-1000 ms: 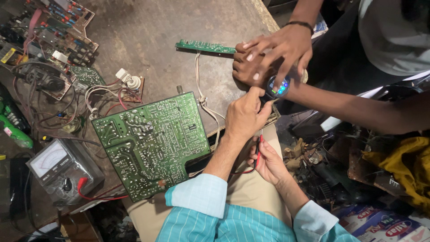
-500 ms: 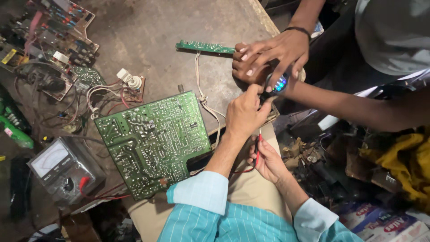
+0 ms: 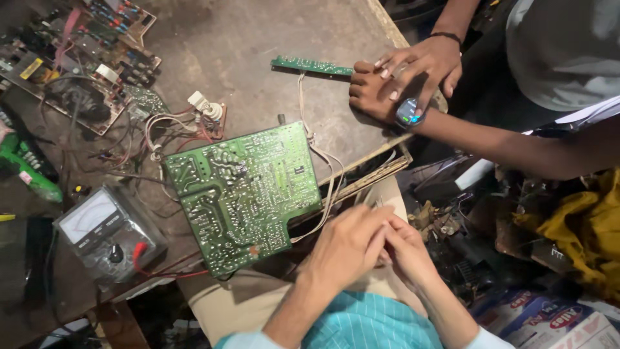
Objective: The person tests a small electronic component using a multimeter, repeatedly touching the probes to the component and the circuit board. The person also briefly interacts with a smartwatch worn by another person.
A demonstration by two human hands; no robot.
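Both hands dropped from the co-worker's hands point(image 3: 403, 81): left hand point(image 3: 349, 245) and right hand point(image 3: 407, 249) pressed together, contents hidden, beside green circuit board point(image 3: 242, 194) on cluttered workbench point(image 3: 245, 58); multimeter point(image 3: 106, 236) nearby.

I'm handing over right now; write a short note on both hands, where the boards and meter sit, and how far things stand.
Left hand and right hand are pressed together over the lap, just off the bench edge; a thin metal tip shows above them, but what they grip is hidden.
The large green circuit board lies solder side up on the worn brown bench, untouched, its white wires trailing off.
The grey analog meter sits at its left, red lead plugged in.
A narrow green strip board lies further away, beside a second person's stacked hands.
No probe or tool is on the large board yet.
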